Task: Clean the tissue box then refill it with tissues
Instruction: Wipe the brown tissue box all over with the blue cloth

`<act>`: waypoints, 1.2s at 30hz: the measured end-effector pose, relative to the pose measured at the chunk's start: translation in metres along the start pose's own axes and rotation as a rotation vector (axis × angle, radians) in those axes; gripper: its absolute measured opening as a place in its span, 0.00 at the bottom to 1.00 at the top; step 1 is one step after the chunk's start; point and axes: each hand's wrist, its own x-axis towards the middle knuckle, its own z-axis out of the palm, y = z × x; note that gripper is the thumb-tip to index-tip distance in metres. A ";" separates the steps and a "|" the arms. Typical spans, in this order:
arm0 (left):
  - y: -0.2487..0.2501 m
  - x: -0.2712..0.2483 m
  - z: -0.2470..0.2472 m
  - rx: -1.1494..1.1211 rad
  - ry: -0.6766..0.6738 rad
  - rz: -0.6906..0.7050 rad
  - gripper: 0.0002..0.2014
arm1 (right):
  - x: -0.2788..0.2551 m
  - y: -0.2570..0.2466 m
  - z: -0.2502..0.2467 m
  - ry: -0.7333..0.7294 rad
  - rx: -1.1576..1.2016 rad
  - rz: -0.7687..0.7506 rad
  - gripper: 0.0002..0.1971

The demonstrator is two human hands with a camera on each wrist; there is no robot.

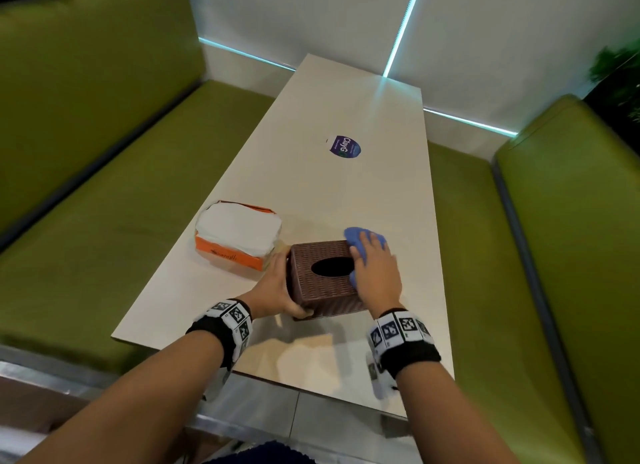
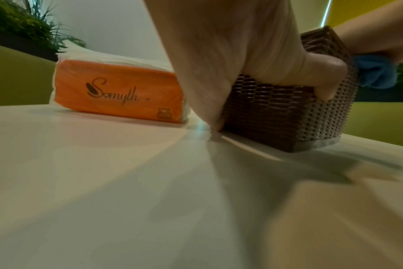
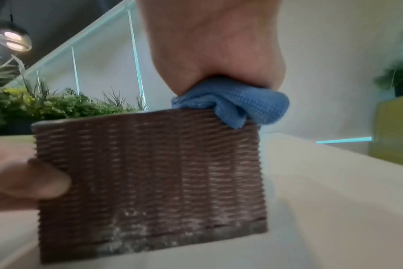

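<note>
A brown woven tissue box (image 1: 323,292) (image 2: 276,112) (image 3: 150,182) with an oval top opening stands on the pale table (image 1: 311,186). My left hand (image 1: 273,287) (image 2: 242,45) grips its left side, with the thumb on the near face. On the box's top right edge my right hand (image 1: 377,269) (image 3: 214,45) holds a bunched blue cloth (image 1: 356,237) (image 2: 375,72) (image 3: 237,102) and presses it down. Just left of the box lies an orange pack of white tissues (image 1: 235,238) (image 2: 117,94), its top open. Pale dust shows low on the box's near face.
Green benches (image 1: 104,221) (image 1: 554,256) run along both sides of the table. A round purple sticker (image 1: 343,147) lies farther up the tabletop. The table's near edge (image 1: 277,384) is close behind my wrists. Plants (image 3: 46,107) stand beyond the benches.
</note>
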 end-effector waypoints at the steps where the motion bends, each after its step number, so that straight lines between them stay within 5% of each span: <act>1: -0.002 0.001 0.000 -0.007 -0.001 0.003 0.64 | -0.004 0.003 0.001 0.008 0.016 0.046 0.26; 5: -0.011 0.007 0.002 0.002 -0.005 -0.048 0.52 | -0.037 -0.041 0.033 0.097 -0.122 -0.099 0.28; 7: -0.006 0.010 0.002 -0.046 -0.014 0.016 0.15 | -0.051 -0.069 0.045 0.024 -0.046 -0.234 0.28; 8: 0.001 0.005 0.002 -0.112 -0.045 0.005 0.07 | -0.054 -0.078 0.045 0.010 -0.038 -0.302 0.27; 9: 0.008 0.003 0.001 -0.164 -0.016 -0.008 0.07 | -0.052 -0.080 0.044 0.008 -0.043 -0.365 0.27; 11: 0.005 0.005 -0.005 0.106 0.024 0.051 0.42 | -0.033 -0.069 0.035 -0.005 -0.058 -0.389 0.25; 12: -0.001 0.004 -0.002 0.013 0.032 0.021 0.57 | -0.022 -0.058 0.030 -0.001 -0.074 -0.356 0.25; 14: 0.007 -0.004 -0.003 -0.082 -0.029 -0.015 0.67 | -0.004 -0.031 0.014 0.005 -0.085 -0.236 0.26; 17: 0.012 -0.002 -0.003 -0.017 -0.006 0.005 0.67 | 0.008 -0.008 0.006 0.030 -0.086 -0.078 0.26; 21: 0.007 0.001 -0.003 0.056 0.014 -0.004 0.63 | -0.026 -0.049 0.028 0.112 -0.097 -0.209 0.26; 24: 0.009 -0.004 -0.004 0.008 -0.089 -0.058 0.36 | -0.049 -0.060 0.042 0.034 0.031 -0.449 0.24; 25: 0.008 -0.004 -0.004 -0.013 -0.060 -0.038 0.35 | -0.048 -0.051 0.043 0.019 -0.006 -0.500 0.25; 28: 0.005 0.000 -0.003 -0.008 0.026 -0.032 0.57 | -0.031 -0.007 0.034 0.132 0.020 -0.352 0.28; 31: 0.011 -0.001 -0.003 -0.008 0.026 0.027 0.60 | -0.030 0.015 0.031 0.216 0.156 -0.031 0.26; 33: 0.006 0.002 0.000 0.009 0.000 -0.010 0.61 | -0.043 -0.007 0.039 0.262 0.109 0.012 0.26; 35: 0.002 0.005 0.001 0.019 0.015 -0.043 0.52 | -0.054 -0.040 0.048 0.249 0.060 -0.154 0.30; 36: 0.010 0.003 -0.001 -0.027 0.028 -0.076 0.35 | -0.056 -0.052 0.055 0.218 0.065 -0.254 0.30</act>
